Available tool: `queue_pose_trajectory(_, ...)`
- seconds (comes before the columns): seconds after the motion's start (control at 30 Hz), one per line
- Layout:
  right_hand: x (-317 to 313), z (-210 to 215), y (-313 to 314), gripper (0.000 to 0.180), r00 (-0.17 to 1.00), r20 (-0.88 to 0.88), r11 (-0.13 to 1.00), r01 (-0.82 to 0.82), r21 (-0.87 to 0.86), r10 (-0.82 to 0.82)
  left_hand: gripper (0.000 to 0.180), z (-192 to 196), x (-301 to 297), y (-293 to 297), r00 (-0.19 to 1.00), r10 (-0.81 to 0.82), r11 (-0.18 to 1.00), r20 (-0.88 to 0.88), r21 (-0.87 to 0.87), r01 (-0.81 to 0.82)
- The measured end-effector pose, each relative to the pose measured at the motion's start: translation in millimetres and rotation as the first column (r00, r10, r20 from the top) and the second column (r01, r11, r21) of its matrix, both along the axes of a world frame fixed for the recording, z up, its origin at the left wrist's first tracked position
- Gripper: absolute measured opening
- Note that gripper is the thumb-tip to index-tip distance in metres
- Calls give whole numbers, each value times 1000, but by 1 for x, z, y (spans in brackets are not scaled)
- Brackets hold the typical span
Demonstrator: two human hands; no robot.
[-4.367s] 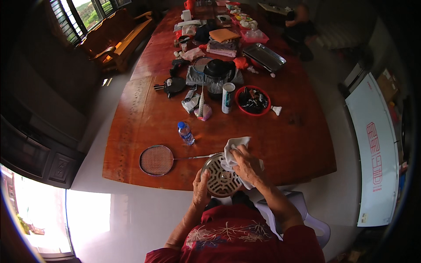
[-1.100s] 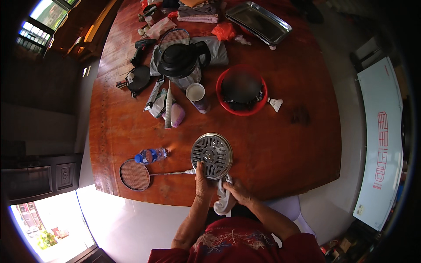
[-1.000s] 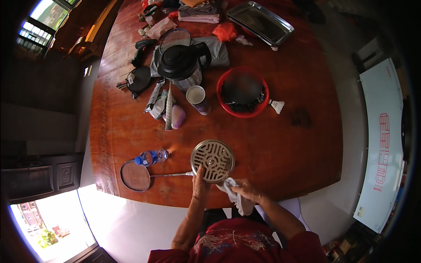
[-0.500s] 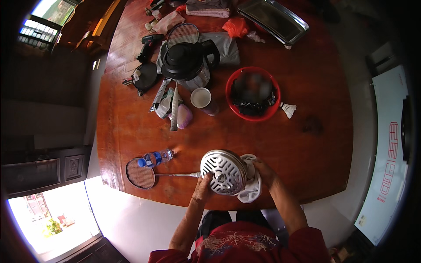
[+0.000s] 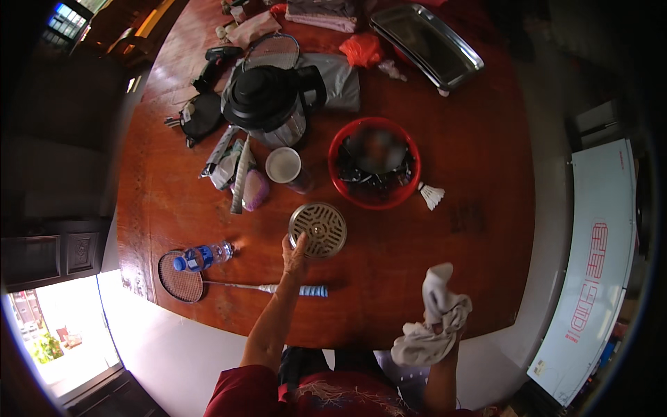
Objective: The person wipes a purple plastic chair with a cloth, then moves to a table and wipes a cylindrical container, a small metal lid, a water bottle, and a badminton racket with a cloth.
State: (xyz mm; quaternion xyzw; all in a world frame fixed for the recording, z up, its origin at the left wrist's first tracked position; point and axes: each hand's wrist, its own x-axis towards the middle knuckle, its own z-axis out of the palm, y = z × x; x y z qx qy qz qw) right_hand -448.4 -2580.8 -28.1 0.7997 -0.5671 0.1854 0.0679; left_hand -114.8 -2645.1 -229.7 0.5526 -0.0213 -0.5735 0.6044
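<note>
From the head view we see our left arm stretched forward over the table [image 5: 451, 278], forearm nearly straight, and the left hand [image 5: 294, 256] closed with its fingertips on the near-left rim of the grille [image 5: 318, 229], a round slotted metal disc that lies flat on the wood just in front of the red bowl [image 5: 375, 172]. Our right arm comes up from the lower edge, bent and raised off the table, and the right hand [image 5: 445, 326] is wrapped in a crumpled white cloth [image 5: 434, 323] that it grips; the fingers themselves are hidden by the folds. The cloth hangs near the table's front edge, well apart from the grille. Beside the left forearm lies a racket [image 5: 208, 281], its taped handle pointing at the wrist, with a bottle [image 5: 203, 256] resting across its head. Beyond the grille stand a cup [image 5: 284, 166] and a black kettle [image 5: 267, 104]; a shuttlecock [image 5: 432, 195] lies just beside the bowl, and a steel tray [image 5: 425, 45] sits far off.
</note>
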Motion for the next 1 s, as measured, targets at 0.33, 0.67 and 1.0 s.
queue_pose_trajectory(0.33, 10, -71, 93, 34, -285, 41, 216, -618, 756, -958, 64, -14, -19, -18, 962, 23, 998, 271, 51, -38)
queue_pose_trajectory(0.67, 45, -44, 91, 59, -265, 183, 322, -802, 503, -947, 90, 8, 18, 38, 918, 86, 898, 388, 370, -240)
queue_pose_trajectory(1.0, 96, -22, 142, 51, -256, 313, 404, -601, 690, -915, 79, 50, 195, 79, 405, 223, 944, 887, -92, -317)
